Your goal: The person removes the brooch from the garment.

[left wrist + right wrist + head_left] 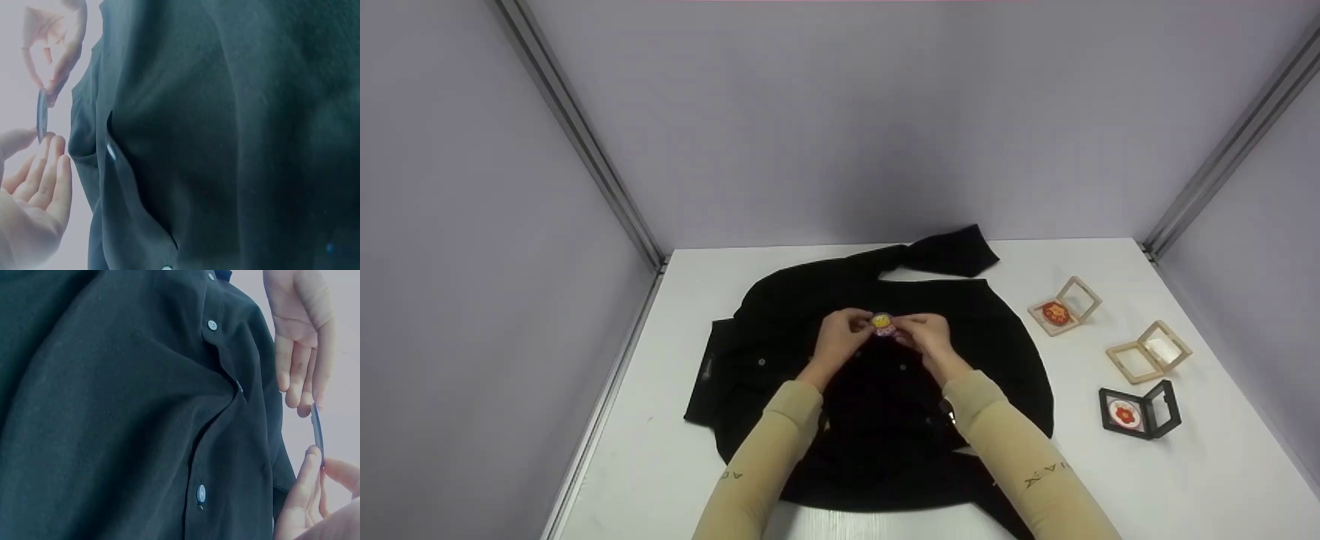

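A small round badge (883,324) with a yellow figure on a purple and pink ground is held up between both hands, over a black button shirt (787,300). My left hand (840,337) pinches its left edge between thumb and fingertips. On the opposite edge, my right hand (926,336) pinches it too. Both wrist views show the badge edge-on as a thin dark disc (42,115), with the fingertips at its two ends. Pale buttons (212,325) run down the shirt front in the right wrist view.
On the right of the white table (652,465) stand a wooden case (1042,319) with a red-orange round piece, an open wooden frame (1132,375), and a black case (1110,424) holding a red-flower disc. Grey walls (885,127) enclose the back and sides.
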The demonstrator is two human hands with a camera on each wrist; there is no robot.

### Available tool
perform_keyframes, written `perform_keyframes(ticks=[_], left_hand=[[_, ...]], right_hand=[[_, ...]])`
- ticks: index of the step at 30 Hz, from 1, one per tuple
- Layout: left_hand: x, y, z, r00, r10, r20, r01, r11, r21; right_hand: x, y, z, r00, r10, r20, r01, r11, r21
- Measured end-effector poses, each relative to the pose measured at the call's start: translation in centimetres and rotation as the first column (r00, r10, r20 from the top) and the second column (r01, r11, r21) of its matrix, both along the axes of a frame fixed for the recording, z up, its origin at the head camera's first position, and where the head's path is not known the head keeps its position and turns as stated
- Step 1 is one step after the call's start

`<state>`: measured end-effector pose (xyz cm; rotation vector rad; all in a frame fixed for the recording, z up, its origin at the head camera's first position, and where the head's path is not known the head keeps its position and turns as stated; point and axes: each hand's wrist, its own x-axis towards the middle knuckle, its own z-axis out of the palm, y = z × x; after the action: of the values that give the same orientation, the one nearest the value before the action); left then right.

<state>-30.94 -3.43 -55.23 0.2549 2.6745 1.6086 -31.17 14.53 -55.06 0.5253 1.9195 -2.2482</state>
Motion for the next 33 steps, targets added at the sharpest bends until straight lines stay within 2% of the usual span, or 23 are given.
perform_keyframes(ticks=[9, 17, 27, 33], left_hand=[[0.0, 1.0, -0.1, 0.998, 0.001, -0.060, -0.004, 0.999, -0.049], [0.1, 2.2, -0.1, 0.999, -0.024, -0.046, 0.021, 0.998, -0.056], [0.1, 3.8, -0.1, 0.997, -0.058, -0.052, 0.054, 0.996, -0.072], [0.1, 4.9, -0.2, 0.995, -0.083, -0.061, 0.077, 0.992, -0.095]], right_hand=[[0.1, 1.2, -0.1, 1.000, 0.004, -0.010, -0.004, 1.000, -0.001], [0.3, 2.6, -0.4, 1.000, 0.000, -0.008, 0.000, 1.000, 0.021], [1.1, 4.4, -0.5, 1.000, 0.001, -0.025, -0.001, 1.000, -0.003], [1.5, 5.4, -0.6, 1.000, -0.012, 0.012, 0.012, 1.000, 0.018]])
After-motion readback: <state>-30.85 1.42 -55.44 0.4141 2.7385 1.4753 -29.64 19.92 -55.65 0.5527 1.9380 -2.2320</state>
